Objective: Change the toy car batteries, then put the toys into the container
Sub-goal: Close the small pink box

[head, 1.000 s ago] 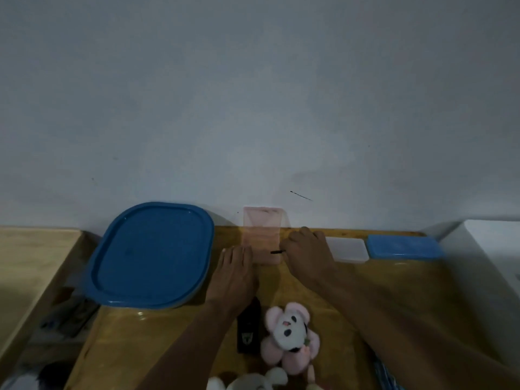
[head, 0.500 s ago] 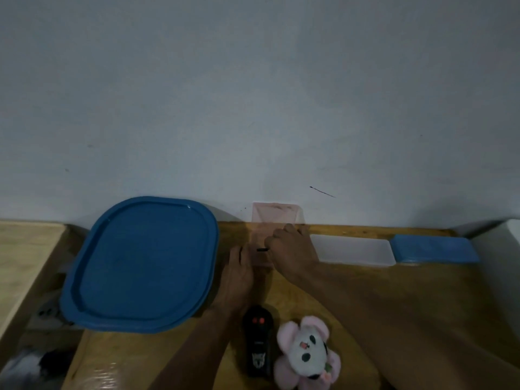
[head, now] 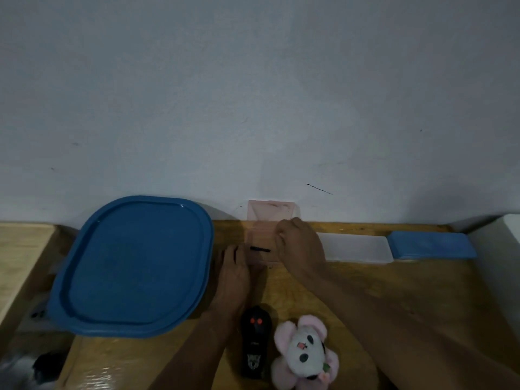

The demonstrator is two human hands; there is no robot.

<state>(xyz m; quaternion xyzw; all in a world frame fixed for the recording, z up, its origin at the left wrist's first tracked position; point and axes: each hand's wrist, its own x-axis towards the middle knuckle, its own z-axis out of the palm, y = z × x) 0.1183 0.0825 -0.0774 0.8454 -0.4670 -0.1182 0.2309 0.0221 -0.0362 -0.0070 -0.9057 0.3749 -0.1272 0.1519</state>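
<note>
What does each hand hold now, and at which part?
The right hand pinches a thin black stick by its right end; the left hand lies flat, holding nothing.

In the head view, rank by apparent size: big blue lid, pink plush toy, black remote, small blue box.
1. big blue lid
2. pink plush toy
3. small blue box and black remote look about alike; the remote lies nearer the camera, so I leave them unranked.
</note>
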